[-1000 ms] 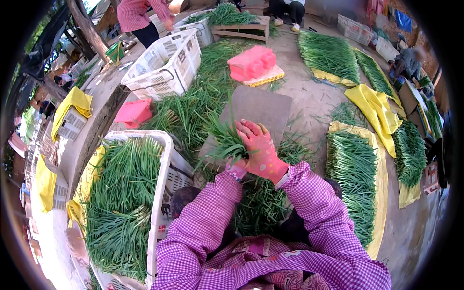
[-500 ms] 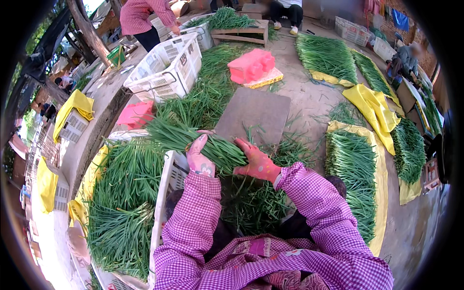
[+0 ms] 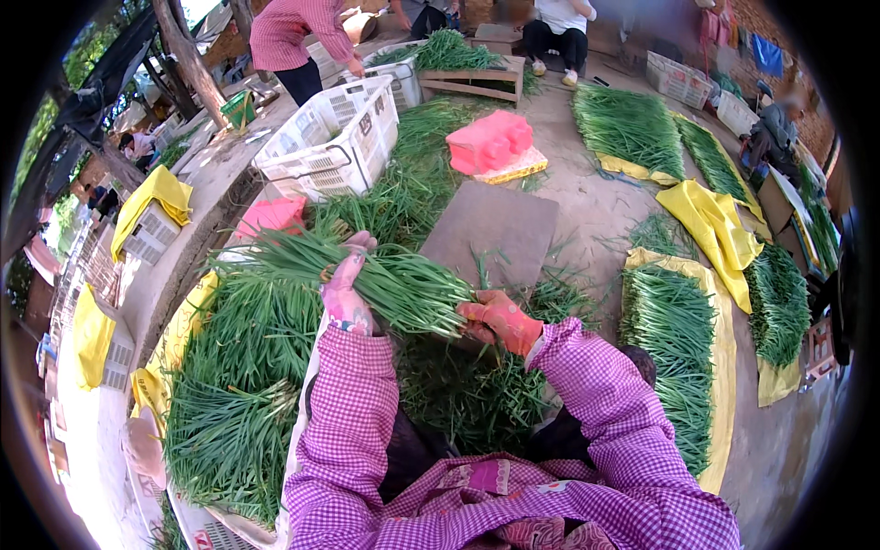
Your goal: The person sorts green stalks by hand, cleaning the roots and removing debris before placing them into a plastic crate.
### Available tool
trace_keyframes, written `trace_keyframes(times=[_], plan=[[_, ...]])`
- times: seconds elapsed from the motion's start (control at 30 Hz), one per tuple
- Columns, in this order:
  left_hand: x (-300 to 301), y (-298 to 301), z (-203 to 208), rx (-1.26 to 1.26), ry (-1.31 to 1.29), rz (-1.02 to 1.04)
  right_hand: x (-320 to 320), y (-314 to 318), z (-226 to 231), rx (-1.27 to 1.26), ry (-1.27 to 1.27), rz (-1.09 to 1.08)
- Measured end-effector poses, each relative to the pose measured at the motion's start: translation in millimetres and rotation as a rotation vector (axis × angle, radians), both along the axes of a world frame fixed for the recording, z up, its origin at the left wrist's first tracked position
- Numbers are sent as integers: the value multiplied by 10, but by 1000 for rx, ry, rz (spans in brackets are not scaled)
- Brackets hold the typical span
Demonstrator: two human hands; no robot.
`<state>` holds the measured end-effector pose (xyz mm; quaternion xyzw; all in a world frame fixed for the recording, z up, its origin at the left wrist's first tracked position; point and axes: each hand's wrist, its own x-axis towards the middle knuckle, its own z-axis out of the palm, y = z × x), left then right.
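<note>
A loose bunch of garlic chives (image 3: 403,286) lies across my left hand (image 3: 346,291), whose gloved fingers wrap it from below. Its leafy tips point left and its pale stem ends right. My right hand (image 3: 502,323), in an orange-red glove, is closed at the stem ends, with fingertips pinching some of them. Below the bunch, loose chive leaves (image 3: 477,390) lie between my knees. Just beyond my hands is a flat brown board (image 3: 492,229) with a few scraps on it. Left of my left forearm, a big heap of chives (image 3: 234,376) fills a white crate.
Rows of laid-out chives (image 3: 667,357) sit on yellow sheeting at the right. Ahead are a pink block (image 3: 490,142), a white crate (image 3: 335,137) and scattered chives (image 3: 394,197). A co-worker in a checked red top (image 3: 298,37) bends beside the crates; other people sit farther back.
My right hand has gone from spread fingers against the bunch to closed fingers at its stem ends. My left hand has shifted left, and the bunch with it. The whole view has shifted slightly.
</note>
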<state>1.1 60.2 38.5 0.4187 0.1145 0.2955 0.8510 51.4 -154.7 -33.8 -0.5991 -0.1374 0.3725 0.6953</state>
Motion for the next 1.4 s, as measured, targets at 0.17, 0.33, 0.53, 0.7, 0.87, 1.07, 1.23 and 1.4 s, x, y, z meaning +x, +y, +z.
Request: trace_keyframes(times=[0.17, 0.33, 0.53, 0.7, 0.87, 1.07, 1.23, 1.4], plan=[[47, -90, 227, 32, -70, 24, -133, 3, 162, -36, 53, 75], [122, 84, 302, -20, -96, -209, -149, 30, 245, -96, 69, 46], [167, 225, 83, 64, -255, -443, 7, -62, 102, -20, 152, 34], [37, 214, 179, 156, -195, -430, 22, -58, 103, -49, 86, 94], [72, 269, 123, 70, -135, -342, 12, -45, 197, -168, 32, 127], [156, 316, 100, -126, -220, -125, 20, -56, 376, -169, -69, 147], [138, 493, 67, -219, -291, -178, 144, -133, 413, -345, -325, 149], [124, 918, 67, -391, -309, 33, 401, -377, 215, -336, -349, -131]])
